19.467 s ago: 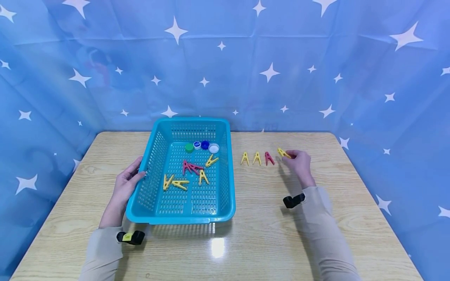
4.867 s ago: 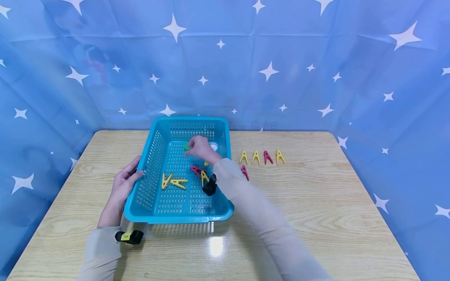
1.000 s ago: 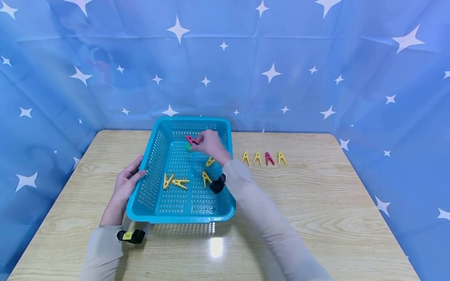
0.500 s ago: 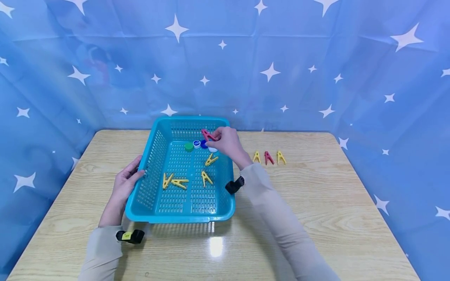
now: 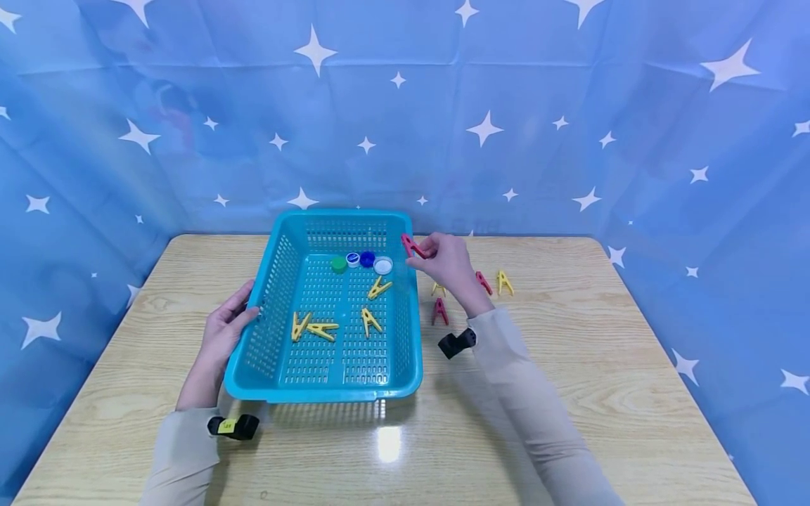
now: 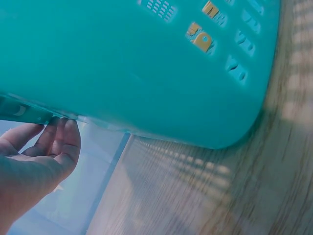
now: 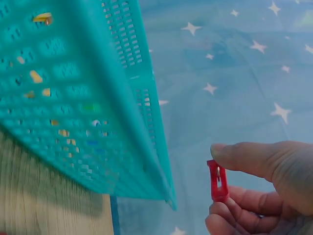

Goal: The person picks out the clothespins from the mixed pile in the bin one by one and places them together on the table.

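My right hand point(image 5: 451, 263) pinches a red clothespin point(image 5: 411, 246) between thumb and fingers, above the right rim of a blue perforated basket point(image 5: 237, 372). In the right wrist view the same red clothespin point(image 7: 218, 181) hangs apart from the basket's wall. My left hand point(image 5: 224, 330) grips the basket's left rim; in the left wrist view its fingers point(image 6: 72, 134) curl at the edge. Several yellow clothespins point(image 5: 370, 322) lie in the basket. On the table to its right are a yellow point(image 5: 504, 282) and a red clothespin point(image 5: 484, 282), others partly behind my right hand, and another red clothespin point(image 5: 439, 311) below them.
At the back of the basket sit a green cap point(image 5: 339, 264), a white-and-blue cap point(image 5: 353, 260), a dark blue cap point(image 5: 367, 259) and a white cap point(image 5: 382, 265). A starry blue curtain point(image 5: 405, 140) hangs behind the wooden table point(image 5: 601, 351).
Since the oldest frame, a yellow clothespin has joined the row and a red one lies below it. Over the last second my right hand has carried another red clothespin rightward out of the basket.
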A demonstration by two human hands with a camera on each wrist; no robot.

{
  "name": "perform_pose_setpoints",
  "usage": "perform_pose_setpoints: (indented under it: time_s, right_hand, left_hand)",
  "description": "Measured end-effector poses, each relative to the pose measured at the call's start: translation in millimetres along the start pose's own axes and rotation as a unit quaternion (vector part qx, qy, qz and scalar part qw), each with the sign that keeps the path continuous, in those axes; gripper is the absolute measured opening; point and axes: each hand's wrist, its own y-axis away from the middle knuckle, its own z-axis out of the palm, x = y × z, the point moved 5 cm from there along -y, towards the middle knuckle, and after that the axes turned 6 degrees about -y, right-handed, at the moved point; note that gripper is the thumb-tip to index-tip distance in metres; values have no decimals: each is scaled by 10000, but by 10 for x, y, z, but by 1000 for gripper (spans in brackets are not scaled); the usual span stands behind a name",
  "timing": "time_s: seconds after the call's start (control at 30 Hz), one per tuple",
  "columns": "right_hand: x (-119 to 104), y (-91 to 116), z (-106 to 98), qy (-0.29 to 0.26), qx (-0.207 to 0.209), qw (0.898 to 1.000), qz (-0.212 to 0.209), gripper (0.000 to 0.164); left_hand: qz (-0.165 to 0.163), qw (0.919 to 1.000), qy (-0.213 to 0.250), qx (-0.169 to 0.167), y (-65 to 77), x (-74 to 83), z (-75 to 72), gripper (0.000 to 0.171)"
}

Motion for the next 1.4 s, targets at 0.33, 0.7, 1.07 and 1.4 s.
perform_pose_setpoints:
  time_s: [0.33,0.7,1.07,1.4]
  right_hand:
    - [303,195,-200,-9,352,9993,160,28]
    - [653,393,-284,109,624,9974,353,26]
    - [966,521,-244,225,491,9965,643,23]
    - [1173,622,-140,265,401,9958,781,19]
  left_hand:
    - [-26,10000,63,-14,4,-4,-12,55]
    - [118,9999,65,4,13,11,-1,55]
    - [151,9997,169,-9,15,9,10,54]
    - [15,10000,38,-12,14,8,11,54]
